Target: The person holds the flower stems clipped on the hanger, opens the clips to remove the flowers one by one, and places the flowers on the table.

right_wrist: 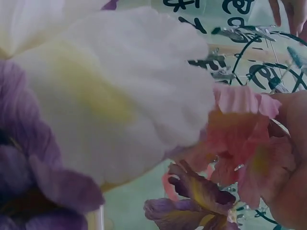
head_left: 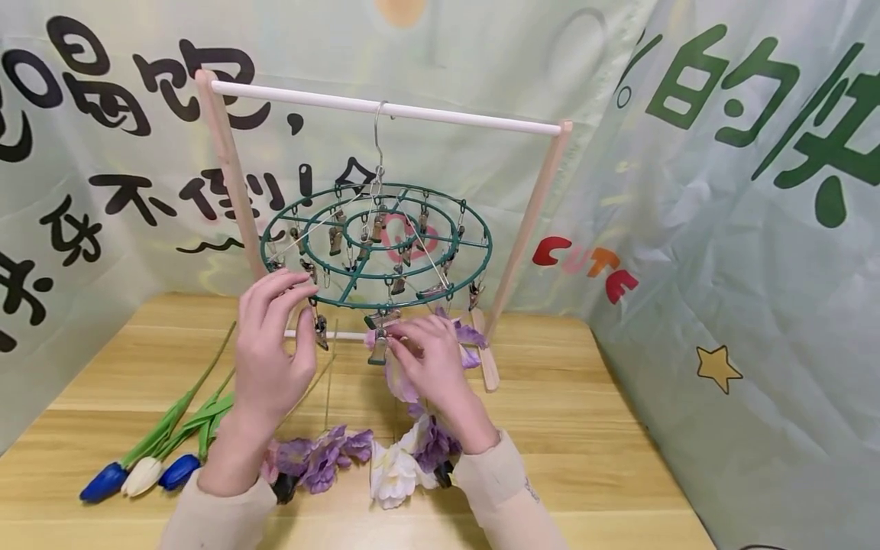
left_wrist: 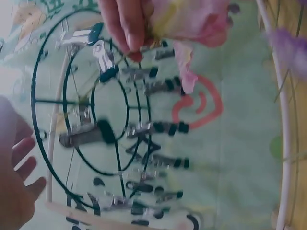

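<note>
A round green drying hanger (head_left: 351, 307) with metal clips hangs by its hook from a white rod. My left hand (head_left: 271, 351) is beside its near left rim, fingers loosely extended; the left wrist view shows them apart from the rim, holding nothing. Under the near rim, my right hand (head_left: 433, 355) pinches a pink artificial flower (left_wrist: 196, 21) next to a hanging clip (head_left: 378, 349). Purple petals (head_left: 470, 336) show behind that hand. In the right wrist view, a large white petal (right_wrist: 120, 96) covers much of the scene, and the fingertips are largely hidden.
A wooden stand (head_left: 529, 221) carries the rod. Blue and white artificial tulips (head_left: 143, 475) lie on the table at left. Purple flowers (head_left: 330, 458) and a white flower (head_left: 395, 470) are near the front, between the forearms. Printed cloth (head_left: 722, 267) walls surround the table.
</note>
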`<act>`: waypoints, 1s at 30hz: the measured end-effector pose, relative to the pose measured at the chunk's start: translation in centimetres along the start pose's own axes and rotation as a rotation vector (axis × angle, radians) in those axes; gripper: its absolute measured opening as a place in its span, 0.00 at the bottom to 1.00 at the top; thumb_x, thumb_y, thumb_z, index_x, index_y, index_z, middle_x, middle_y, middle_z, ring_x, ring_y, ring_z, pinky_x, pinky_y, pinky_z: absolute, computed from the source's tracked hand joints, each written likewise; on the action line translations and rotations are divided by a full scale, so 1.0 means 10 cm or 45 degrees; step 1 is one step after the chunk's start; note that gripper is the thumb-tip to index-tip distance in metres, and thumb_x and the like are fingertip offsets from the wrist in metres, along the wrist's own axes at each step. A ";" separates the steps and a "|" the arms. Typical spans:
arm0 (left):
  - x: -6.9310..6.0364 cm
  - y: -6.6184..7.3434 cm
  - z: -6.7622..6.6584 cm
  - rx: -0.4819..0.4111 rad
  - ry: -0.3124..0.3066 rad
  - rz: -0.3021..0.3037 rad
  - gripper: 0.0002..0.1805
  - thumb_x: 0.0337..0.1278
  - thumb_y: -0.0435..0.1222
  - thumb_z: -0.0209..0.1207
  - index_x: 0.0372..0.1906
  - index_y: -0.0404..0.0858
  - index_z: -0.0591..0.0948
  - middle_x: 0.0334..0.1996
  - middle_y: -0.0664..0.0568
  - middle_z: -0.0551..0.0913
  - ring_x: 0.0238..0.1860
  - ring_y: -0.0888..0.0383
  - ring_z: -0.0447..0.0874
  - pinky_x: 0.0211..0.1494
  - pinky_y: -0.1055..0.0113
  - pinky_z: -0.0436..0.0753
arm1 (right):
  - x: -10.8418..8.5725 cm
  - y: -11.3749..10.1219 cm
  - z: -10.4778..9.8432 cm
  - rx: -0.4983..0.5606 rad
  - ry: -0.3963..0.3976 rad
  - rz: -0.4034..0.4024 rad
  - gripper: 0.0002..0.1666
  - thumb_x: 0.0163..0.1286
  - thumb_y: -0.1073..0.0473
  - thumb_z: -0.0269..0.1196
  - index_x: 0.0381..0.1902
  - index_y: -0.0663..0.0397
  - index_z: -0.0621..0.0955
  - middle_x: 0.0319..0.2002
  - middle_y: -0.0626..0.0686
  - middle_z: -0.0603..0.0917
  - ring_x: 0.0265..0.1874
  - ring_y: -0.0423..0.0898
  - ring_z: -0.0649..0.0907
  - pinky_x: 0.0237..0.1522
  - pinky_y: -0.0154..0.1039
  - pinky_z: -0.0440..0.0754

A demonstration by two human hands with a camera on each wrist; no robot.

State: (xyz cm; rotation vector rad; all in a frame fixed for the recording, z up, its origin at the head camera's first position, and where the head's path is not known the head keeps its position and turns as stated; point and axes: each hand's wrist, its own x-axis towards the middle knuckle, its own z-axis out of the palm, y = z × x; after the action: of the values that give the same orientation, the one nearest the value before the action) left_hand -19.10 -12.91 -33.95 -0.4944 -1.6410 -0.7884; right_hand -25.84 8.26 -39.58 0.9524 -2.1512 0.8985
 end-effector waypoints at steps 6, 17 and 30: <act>-0.06 0.29 0.19 -0.079 0.306 0.160 0.08 0.58 0.20 0.55 0.39 0.24 0.83 0.40 0.33 0.84 0.38 0.36 0.80 0.53 0.71 0.79 | -0.04 0.03 -0.11 0.015 0.093 -0.014 0.08 0.67 0.60 0.73 0.44 0.53 0.91 0.42 0.50 0.91 0.46 0.50 0.86 0.59 0.56 0.78; -0.30 0.34 0.32 -0.056 -0.168 -0.021 0.11 0.62 0.16 0.55 0.43 0.27 0.85 0.44 0.39 0.86 0.46 0.43 0.83 0.57 0.69 0.82 | -0.03 0.09 -0.33 -0.078 0.218 -0.060 0.08 0.62 0.63 0.76 0.41 0.52 0.92 0.41 0.51 0.91 0.44 0.53 0.84 0.52 0.56 0.77; -0.07 0.18 0.47 0.228 -0.479 0.047 0.05 0.63 0.31 0.69 0.38 0.32 0.86 0.35 0.41 0.89 0.35 0.42 0.84 0.41 0.50 0.81 | 0.11 0.16 -0.52 -0.255 0.085 -0.200 0.02 0.67 0.60 0.73 0.38 0.49 0.92 0.39 0.48 0.90 0.44 0.51 0.84 0.54 0.54 0.78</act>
State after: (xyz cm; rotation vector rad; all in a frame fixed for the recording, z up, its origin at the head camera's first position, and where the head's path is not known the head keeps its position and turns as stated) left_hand -20.91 -8.19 -34.61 -0.5677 -2.0223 -0.5349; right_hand -26.38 12.64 -36.30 0.9610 -2.0338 0.6172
